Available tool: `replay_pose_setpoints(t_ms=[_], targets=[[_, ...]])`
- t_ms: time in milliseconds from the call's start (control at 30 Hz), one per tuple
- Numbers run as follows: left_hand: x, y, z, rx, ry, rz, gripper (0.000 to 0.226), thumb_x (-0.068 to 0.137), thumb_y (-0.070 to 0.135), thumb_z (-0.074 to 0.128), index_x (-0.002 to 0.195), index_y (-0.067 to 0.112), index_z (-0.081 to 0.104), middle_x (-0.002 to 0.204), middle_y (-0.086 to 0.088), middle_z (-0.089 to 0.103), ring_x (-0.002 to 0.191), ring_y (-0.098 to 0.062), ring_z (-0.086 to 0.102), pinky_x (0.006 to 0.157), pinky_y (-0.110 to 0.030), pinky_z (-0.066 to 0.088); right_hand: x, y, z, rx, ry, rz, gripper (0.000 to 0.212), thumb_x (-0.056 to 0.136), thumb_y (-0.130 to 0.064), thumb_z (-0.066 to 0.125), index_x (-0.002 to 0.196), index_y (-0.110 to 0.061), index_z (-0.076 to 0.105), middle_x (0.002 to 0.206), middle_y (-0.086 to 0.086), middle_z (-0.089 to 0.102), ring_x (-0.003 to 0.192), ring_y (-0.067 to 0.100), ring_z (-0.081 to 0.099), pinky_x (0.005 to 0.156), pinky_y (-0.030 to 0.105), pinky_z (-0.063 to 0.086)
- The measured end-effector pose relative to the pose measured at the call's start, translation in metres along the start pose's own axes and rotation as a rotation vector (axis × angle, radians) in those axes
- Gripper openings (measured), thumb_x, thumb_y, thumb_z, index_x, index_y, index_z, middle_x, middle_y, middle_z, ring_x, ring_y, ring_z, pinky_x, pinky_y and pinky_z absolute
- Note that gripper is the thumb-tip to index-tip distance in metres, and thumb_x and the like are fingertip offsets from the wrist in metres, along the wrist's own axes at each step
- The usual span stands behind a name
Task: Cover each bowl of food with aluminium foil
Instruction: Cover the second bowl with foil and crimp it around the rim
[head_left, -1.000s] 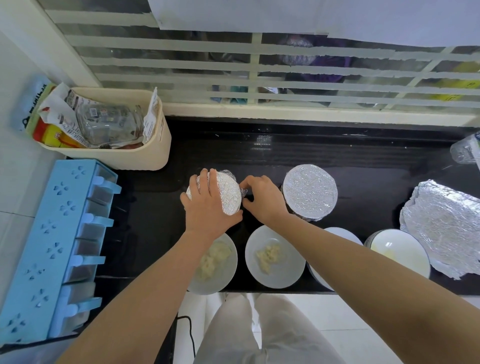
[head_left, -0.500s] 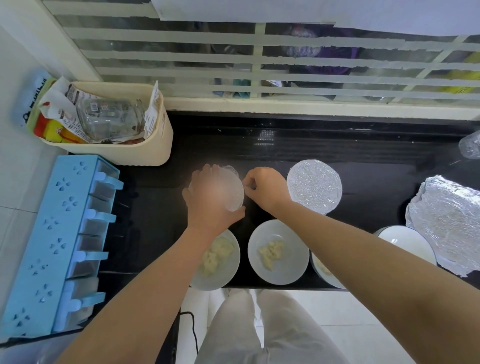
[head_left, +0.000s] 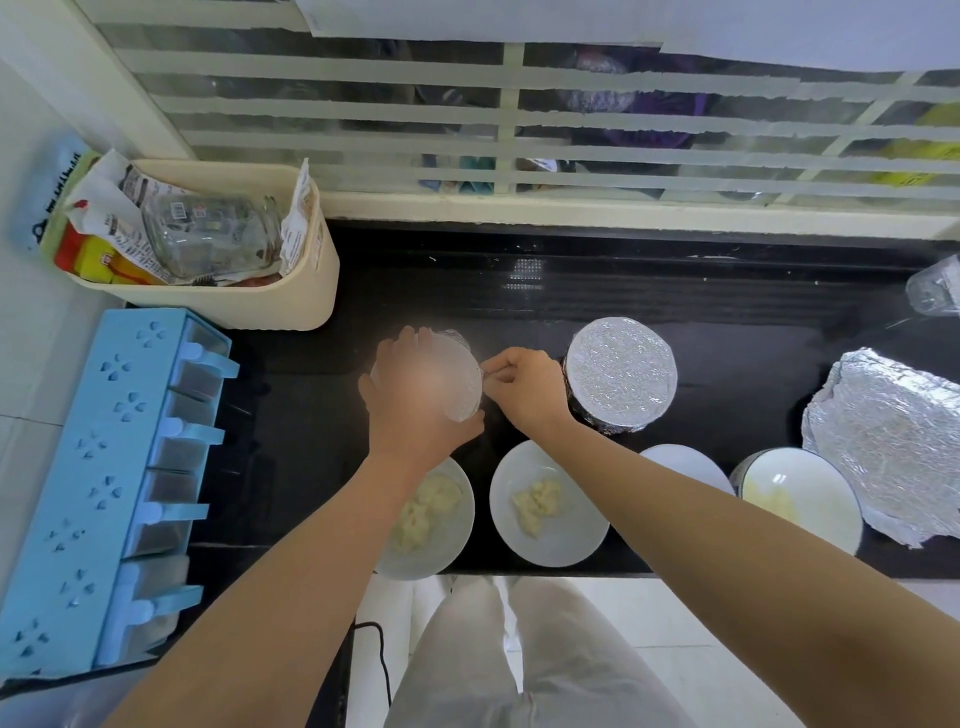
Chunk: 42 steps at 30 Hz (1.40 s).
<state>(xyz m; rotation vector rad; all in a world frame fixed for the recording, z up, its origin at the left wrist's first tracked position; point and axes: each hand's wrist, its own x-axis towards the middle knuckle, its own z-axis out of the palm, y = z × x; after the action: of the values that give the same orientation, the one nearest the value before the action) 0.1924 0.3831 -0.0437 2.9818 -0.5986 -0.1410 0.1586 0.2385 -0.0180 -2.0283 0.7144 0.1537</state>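
Foiled bowl (head_left: 464, 385), v. blurry, under left hand (head_left: 415, 402)

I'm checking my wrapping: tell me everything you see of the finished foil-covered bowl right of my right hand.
The finished bowl stands upright on the black counter, behind the row of open white bowls. Its top is a round, flat disc of crinkled silver foil with no gap showing. The foil folds down over the wall, darker in shadow at the front. Nothing lies on it. The right hand is close by its left side; whether they touch cannot be told.
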Motion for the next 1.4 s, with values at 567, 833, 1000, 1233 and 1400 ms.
replay_pose_setpoints(t_ms=[567,833,1000,1233,1400], targets=[[0.0,-0.001,-0.002,0.021,-0.033,0.016,0.116,0.067,0.079,0.057,0.152,0.008,0.023,0.157,-0.013,0.029,0.14,-0.037,0.03,0.096,-0.057,0.041,-0.01,-0.001,0.007,0.33,-0.015,0.195,0.045,0.085,-0.027,0.07,0.126,-0.01,0.06,0.104,0.001,0.07,0.101,0.015,0.064,0.095,0.03,0.049],[0.007,-0.011,-0.009,-0.007,-0.112,0.115,0.124,0.066,0.083,0.058,0.156,0.012,0.011,0.165,-0.011,0.004,0.15,-0.034,0.008,0.109,-0.058,0.032,-0.001,-0.015,0.001,-0.078,-0.007,0.097,0.046,0.086,-0.025,0.068,0.13,-0.014,0.057,0.099,-0.001,0.072,0.102,0.015,0.064,0.084,0.026,0.045],[0.008,-0.013,-0.017,-0.022,-0.123,0.121,0.129,0.057,0.096,0.036,0.158,0.02,0.011,0.164,-0.015,-0.014,0.151,-0.035,-0.01,0.114,-0.062,0.019,-0.009,-0.014,0.002,-0.045,-0.001,0.121,0.046,0.088,-0.025,0.066,0.13,-0.012,0.056,0.102,0.001,0.071,0.103,0.017,0.064,0.085,0.027,0.046],[0.0,-0.017,-0.017,0.02,0.029,0.086,0.11,0.061,0.093,0.041,0.147,0.025,0.038,0.144,-0.018,0.036,0.125,-0.038,0.039,0.088,-0.05,0.042,-0.019,-0.014,0.001,0.051,0.011,0.175,0.011,0.083,-0.016,0.066,0.082,-0.007,0.073,0.087,0.011,0.074,0.083,0.023,0.068,0.074,0.033,0.054],[-0.001,-0.017,-0.015,-0.112,-0.075,0.043,0.117,0.061,0.08,0.067,0.155,0.025,0.023,0.152,-0.018,0.025,0.136,-0.039,0.025,0.104,-0.053,0.033,-0.018,-0.01,0.003,0.087,-0.001,0.215,0.009,0.08,-0.017,0.071,0.071,-0.015,0.069,0.08,0.005,0.072,0.068,0.012,0.06,0.059,0.023,0.047]])
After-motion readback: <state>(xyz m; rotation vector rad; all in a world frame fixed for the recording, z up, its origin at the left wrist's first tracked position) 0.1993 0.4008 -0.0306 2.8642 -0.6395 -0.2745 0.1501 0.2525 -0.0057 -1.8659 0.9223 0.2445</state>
